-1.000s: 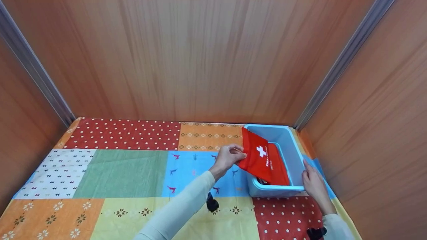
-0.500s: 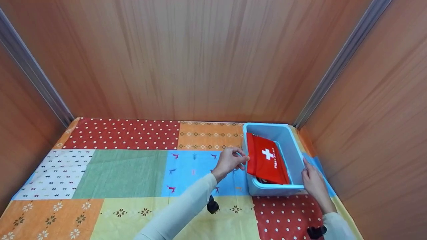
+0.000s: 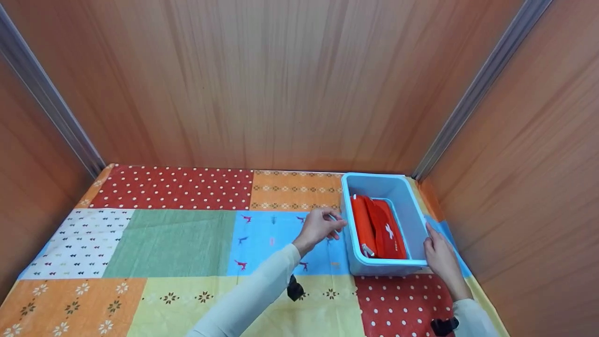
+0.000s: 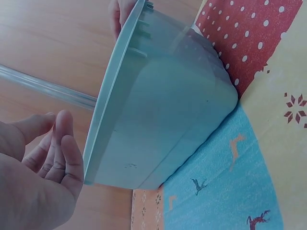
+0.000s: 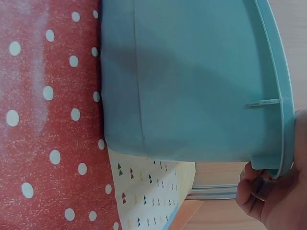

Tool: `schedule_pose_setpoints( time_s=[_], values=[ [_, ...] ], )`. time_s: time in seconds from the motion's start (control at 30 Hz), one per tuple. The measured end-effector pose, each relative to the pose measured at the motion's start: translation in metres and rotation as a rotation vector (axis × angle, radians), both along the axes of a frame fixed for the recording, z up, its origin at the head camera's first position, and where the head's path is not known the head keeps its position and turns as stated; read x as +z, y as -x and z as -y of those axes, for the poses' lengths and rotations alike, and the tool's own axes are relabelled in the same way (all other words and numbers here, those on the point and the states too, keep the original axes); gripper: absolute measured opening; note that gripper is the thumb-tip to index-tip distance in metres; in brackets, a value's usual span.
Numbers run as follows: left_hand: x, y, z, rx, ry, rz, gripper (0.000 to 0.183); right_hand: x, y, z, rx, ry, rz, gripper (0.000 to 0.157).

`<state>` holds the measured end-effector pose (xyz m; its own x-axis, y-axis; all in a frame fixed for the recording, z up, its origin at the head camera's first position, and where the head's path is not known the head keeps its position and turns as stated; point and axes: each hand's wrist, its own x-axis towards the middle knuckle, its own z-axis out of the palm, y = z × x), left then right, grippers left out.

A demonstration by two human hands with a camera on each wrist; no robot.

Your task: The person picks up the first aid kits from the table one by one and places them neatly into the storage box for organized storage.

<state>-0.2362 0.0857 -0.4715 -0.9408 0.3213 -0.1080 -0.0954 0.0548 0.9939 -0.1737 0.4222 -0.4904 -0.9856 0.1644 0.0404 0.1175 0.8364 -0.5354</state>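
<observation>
A light blue plastic bin [image 3: 390, 264] stands at the right of the cloth-covered table. Inside it lies a red first aid pouch [image 3: 381, 229] with a white cross, bent up along its middle; a zipper end shows at its near left corner. My left hand [image 3: 321, 228] hovers just outside the bin's left rim. Its fingers are loosely curled, thumb near the fingertips, with nothing between them, as the left wrist view shows. My right hand [image 3: 441, 252] grips the bin's right rim near the front corner, fingers hooked under the lip in the right wrist view.
A patchwork tablecloth [image 3: 178, 243] covers the table. Wood-grain panels [image 3: 262, 93] rise at the back and both sides, joined by metal corner strips [image 3: 482, 93]. The bin's far right corner sits close to the right panel.
My left hand has let go of the pouch's left edge, which has dropped from over the rim down into the bin. My right hand has kept its hold on the rim.
</observation>
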Motion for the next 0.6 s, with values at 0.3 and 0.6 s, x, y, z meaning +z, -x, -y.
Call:
schedule_pose_setpoints(
  time_s=[0.3, 0.6],
  values=[
    [-0.001, 0.009, 0.03, 0.028, 0.073, -0.071, 0.014, 0.001, 0.001, 0.0, -0.004, 0.009, 0.009, 0.054],
    [0.008, 0.024, 0.096, 0.092, 0.331, -0.283, 0.015, 0.012, 0.002, -0.003, -0.01, -0.076, -0.122, 0.051]
  ],
)
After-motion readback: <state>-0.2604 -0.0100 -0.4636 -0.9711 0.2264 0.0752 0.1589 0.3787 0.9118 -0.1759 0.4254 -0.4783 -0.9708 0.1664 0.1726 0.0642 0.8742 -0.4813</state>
